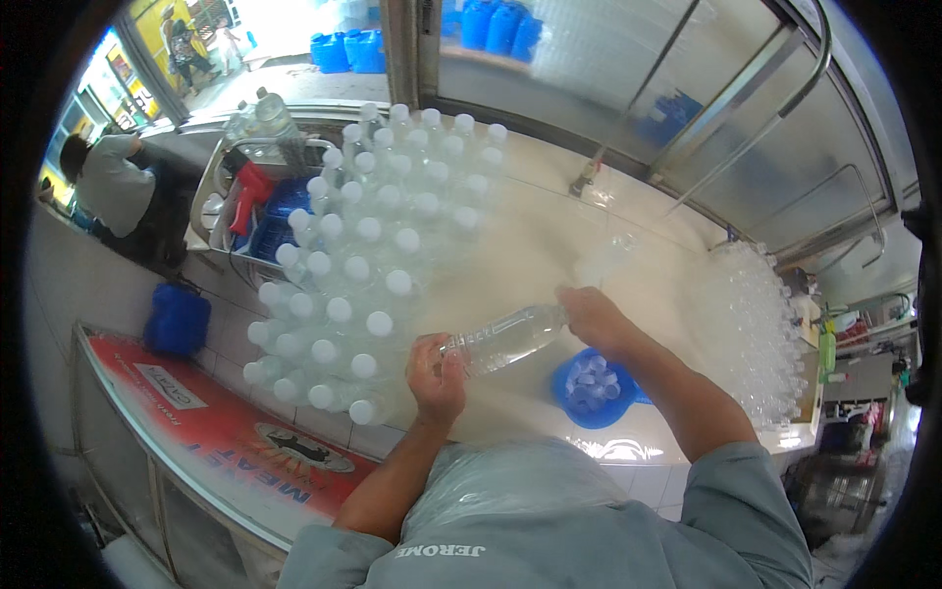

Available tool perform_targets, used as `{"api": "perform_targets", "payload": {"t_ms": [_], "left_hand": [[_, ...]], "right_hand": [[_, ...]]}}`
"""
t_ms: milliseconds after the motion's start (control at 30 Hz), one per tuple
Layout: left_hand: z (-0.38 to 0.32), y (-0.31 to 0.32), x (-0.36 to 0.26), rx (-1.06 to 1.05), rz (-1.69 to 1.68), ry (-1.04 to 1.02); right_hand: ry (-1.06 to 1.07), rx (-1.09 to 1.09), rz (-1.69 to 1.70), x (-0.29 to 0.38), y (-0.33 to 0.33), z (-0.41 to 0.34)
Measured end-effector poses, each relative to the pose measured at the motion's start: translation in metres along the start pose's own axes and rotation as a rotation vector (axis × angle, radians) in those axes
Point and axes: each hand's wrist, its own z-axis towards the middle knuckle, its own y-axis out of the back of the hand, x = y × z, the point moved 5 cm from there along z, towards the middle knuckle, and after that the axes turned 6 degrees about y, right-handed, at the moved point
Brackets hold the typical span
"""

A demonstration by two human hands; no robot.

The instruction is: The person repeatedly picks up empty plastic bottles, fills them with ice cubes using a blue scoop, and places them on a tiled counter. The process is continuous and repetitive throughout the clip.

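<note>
A clear plastic bottle [508,340] of clear liquid lies tilted across the space between my two hands, above the cream table [508,272]. My left hand [438,375] is wrapped around its left end. At the bottle's right end, the fingers of my right hand [592,316] are closed over it, hiding that end, so a cap cannot be made out. Left of my hands stand rows of filled bottles with white caps [379,324]. Just below my right wrist, a blue plastic dipper [589,420] holds loose translucent white caps [591,379].
Many uncapped clear bottles [743,331] crowd the table's right end. A tray [199,213] at the left holds a red heat gun [252,193]. Glass panels [589,81] border the far side. A red-topped counter [221,412] stands lower left; a seated person [118,184] is beyond.
</note>
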Motion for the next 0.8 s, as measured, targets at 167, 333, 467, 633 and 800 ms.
{"api": "perform_targets", "payload": {"t_ms": [167,333,467,633,800], "left_hand": [[0.011,-0.008,-0.037,0.187,0.157,-0.517],[0.028,-0.022,-0.028,0.111,-0.085,-0.306],[0.025,-0.032,-0.004,0.108,-0.328,0.176],[0.015,-0.034,0.041,0.362,-0.484,1.01],[-0.003,-0.032,0.041,0.334,-0.579,1.115]], "right_hand": [[-0.666,0.211,0.472,-0.032,-0.014,-0.04],[-0.289,-0.071,0.202,-0.013,0.019,-0.032],[-0.007,-0.289,-0.124,0.013,0.03,-0.029],[0.552,-0.287,-0.431,0.058,0.024,-0.047],[0.796,-0.215,-0.619,0.052,0.014,-0.036]]}}
